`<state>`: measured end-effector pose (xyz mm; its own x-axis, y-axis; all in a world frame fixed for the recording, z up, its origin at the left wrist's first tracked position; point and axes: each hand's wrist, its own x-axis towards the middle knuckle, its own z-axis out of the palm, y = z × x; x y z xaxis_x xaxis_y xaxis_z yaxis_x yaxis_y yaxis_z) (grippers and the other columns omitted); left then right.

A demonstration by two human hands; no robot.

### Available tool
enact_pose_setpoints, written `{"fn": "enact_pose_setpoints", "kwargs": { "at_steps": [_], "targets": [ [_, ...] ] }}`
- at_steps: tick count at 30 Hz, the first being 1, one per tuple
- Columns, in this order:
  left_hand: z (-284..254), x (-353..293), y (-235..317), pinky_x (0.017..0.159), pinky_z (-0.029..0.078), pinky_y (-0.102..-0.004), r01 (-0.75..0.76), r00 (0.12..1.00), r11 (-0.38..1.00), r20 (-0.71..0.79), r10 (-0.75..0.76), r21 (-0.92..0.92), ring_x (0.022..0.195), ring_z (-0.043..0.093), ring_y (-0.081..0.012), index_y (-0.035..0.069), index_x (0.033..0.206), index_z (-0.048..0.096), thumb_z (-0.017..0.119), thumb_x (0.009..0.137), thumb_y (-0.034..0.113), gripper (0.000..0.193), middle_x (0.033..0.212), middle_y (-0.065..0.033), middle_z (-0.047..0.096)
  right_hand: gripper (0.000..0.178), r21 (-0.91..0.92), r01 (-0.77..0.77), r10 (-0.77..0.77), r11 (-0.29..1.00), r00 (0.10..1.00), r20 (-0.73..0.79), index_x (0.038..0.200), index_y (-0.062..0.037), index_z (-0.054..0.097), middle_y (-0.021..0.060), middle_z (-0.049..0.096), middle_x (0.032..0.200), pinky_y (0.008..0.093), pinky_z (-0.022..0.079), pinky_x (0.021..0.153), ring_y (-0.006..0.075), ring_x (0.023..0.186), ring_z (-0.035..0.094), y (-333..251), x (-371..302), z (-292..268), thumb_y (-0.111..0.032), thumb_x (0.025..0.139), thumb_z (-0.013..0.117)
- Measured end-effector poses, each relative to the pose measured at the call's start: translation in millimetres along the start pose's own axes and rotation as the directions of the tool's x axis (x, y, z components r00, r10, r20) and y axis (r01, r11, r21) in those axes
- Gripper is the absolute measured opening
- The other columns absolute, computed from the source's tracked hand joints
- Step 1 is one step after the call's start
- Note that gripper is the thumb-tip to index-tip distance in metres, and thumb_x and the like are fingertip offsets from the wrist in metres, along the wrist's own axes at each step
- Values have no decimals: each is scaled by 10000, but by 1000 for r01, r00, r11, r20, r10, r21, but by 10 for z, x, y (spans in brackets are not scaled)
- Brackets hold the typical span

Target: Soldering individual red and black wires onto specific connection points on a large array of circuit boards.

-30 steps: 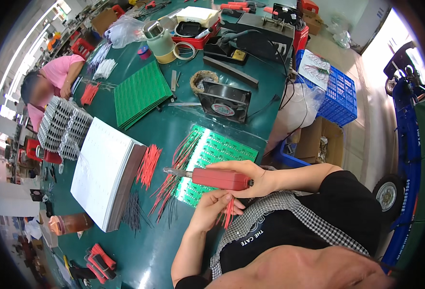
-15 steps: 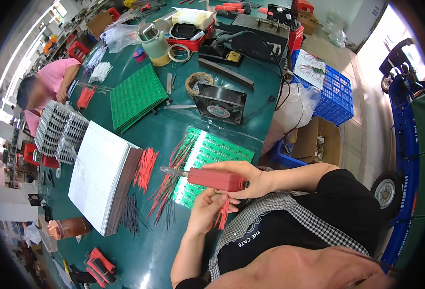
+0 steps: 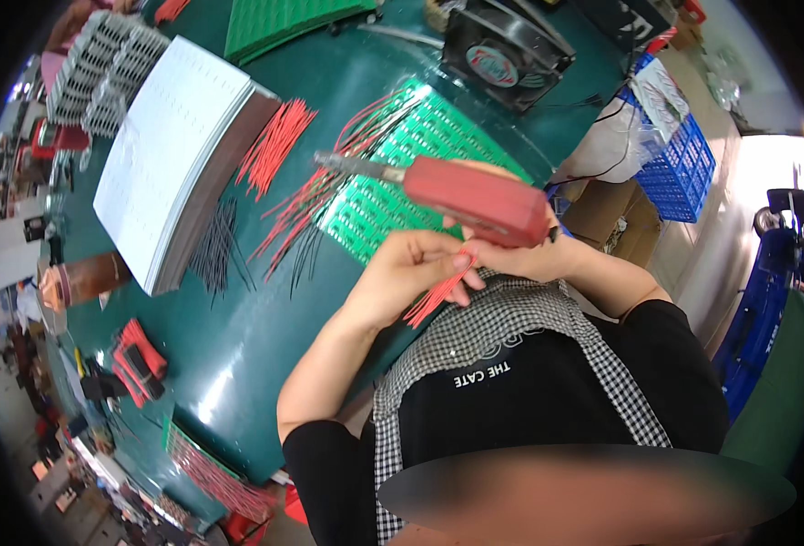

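My right hand (image 3: 534, 261) is wrapped round a red blocky tool with a slim metal tip (image 3: 475, 200), which points left over the table; its exact kind is unclear. Close below it, my left hand (image 3: 407, 273) pinches a small bunch of short red wires (image 3: 431, 302) that hang toward my apron. The fingers of both hands are close together at the top of that bunch. Behind the tool lies a green circuit board panel (image 3: 366, 214), with red and black wires (image 3: 315, 196) spread along its left side.
Left of the panel are a pile of red wires (image 3: 274, 146), a pile of black wires (image 3: 215, 250) and a thick stack of white paper (image 3: 161, 136). A black fan (image 3: 507, 55) stands at the back. A brown bottle (image 3: 88, 276) is at the left.
The view has tilted and shifted, so the table things appear higher. Both hands still hold the tool and the red wires, and the tool's tip now slants up to the left more.
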<state>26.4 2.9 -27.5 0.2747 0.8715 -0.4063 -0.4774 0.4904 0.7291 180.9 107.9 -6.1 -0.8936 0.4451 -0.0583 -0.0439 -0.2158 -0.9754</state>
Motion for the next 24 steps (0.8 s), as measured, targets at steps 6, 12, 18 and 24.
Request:
{"fn": "enact_pose_setpoints", "kwargs": {
  "at_steps": [6,12,18,24],
  "targets": [
    [25,-18,33,626,509,-249,-20,999,996,42,24,-91,671,614,-162,-57,894,549,499,876,114,178,792,-132,617,625,23,-30,31,999,999,-22,1307,-28,301,82,484,1184,254,415,839,102,1024,487,155,-28,-19,15,752,586],
    [-10,-30,-66,629,515,-253,-17,1000,999,-3,17,-44,658,619,-165,-75,888,584,564,828,67,156,755,-128,622,600,-100,139,-136,985,990,42,1298,-1,308,103,485,1187,281,416,855,143,1039,502,132,-44,7,23,756,565],
    [-39,-24,-84,610,516,-257,-28,999,994,23,31,-110,652,623,-171,-68,871,606,583,809,55,139,749,-130,630,592,-252,241,-228,937,970,80,1263,15,361,127,503,1176,297,410,873,170,1045,511,118,-20,-116,21,725,610],
    [-46,-65,35,612,519,-269,7,998,990,69,3,-140,653,626,-185,-73,882,605,593,800,52,150,747,-137,632,555,-578,456,-417,676,884,209,1197,11,454,153,581,1040,300,475,744,245,902,601,-41,56,-499,-127,703,665]
  ]
}}
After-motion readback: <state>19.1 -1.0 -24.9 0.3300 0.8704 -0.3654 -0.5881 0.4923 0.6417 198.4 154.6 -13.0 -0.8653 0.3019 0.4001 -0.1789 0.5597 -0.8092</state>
